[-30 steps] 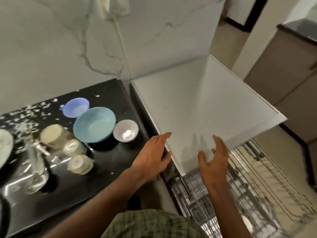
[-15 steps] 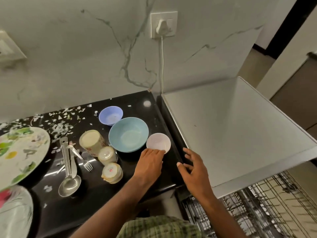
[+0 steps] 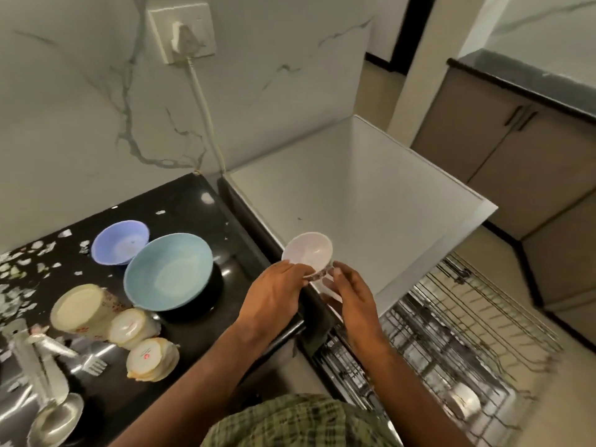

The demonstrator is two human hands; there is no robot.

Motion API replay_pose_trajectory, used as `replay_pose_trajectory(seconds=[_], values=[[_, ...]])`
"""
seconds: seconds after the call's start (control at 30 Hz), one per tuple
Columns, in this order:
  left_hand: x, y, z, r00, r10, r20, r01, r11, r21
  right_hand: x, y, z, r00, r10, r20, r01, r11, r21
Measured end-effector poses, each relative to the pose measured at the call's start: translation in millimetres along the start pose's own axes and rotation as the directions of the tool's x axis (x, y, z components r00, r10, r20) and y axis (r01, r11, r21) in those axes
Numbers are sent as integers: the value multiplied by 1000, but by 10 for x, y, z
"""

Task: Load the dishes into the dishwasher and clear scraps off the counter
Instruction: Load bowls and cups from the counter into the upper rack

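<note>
While both hands meet at the right edge of the black counter [image 3: 180, 201], the small white bowl [image 3: 308, 253] is held up between them, off the counter, over the gap next to the white dishwasher top [image 3: 371, 195]. Left hand [image 3: 274, 298] grips the bowl's near-left rim with curled fingers. Right hand [image 3: 353, 295] pinches the bowl's near-right side, thumb at the patterned outer wall. Bowl mouth faces up, tilted slightly.

Left on the counter: large teal bowl [image 3: 169, 272] upright, with a smaller lavender bowl [image 3: 120, 242] just beside it at far left, rims near or touching, cannot tell which. Near-left of the teal bowl, three cream cups lie on their sides: big cup [image 3: 80, 309], middle cup [image 3: 132, 327], near cup [image 3: 151, 359], packed close. At far-left bottom, blurred steel cutlery: a fork [image 3: 93, 364] and a ladle [image 3: 54, 421]. White scraps [image 3: 19, 269] are scattered over the far-left counter.

Right and below: wire dishwasher rack [image 3: 467, 321] is pulled out, with a small white dish [image 3: 464, 403] sitting in its near part. Wall socket [image 3: 182, 32] with plug and cord is on the marble wall behind. Green checked shirt [image 3: 296, 421] shows at bottom centre.
</note>
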State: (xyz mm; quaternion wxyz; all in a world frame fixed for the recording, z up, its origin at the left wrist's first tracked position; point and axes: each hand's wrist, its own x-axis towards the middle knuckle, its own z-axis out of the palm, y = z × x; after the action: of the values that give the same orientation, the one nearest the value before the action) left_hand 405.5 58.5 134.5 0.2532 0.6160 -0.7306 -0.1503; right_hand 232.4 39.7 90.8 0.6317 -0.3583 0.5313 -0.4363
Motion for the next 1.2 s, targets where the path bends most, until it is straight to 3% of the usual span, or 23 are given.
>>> replay_pose_trajectory(seconds=[0.13,0.4,0.63,0.8,0.97,1.2], values=[[194,335,290,991,59,121,-37,984,-176,-98,-215,-412,997,83,-7,-76,940,332],[393,907,1043,899,336,282,-221,902,-370,-287,-136,-1353,989,145,-22,-96,753,651],[463,1377,1691,724,407,557,-209,899,-384,-385,101,-2243,960,200,-197,-13,734,679],[484,1461,2062,625,348,699,-203,937,-285,-451,428,-2986,846,370,-383,20,697,717],[467,1508,2227,602,287,745,-175,958,-227,-485,808,-3456,780,475,-407,-30,678,734],[410,1424,2377,608,242,756,-166,970,-177,-304,1175,-3709,741,448,-499,-230,869,438]])
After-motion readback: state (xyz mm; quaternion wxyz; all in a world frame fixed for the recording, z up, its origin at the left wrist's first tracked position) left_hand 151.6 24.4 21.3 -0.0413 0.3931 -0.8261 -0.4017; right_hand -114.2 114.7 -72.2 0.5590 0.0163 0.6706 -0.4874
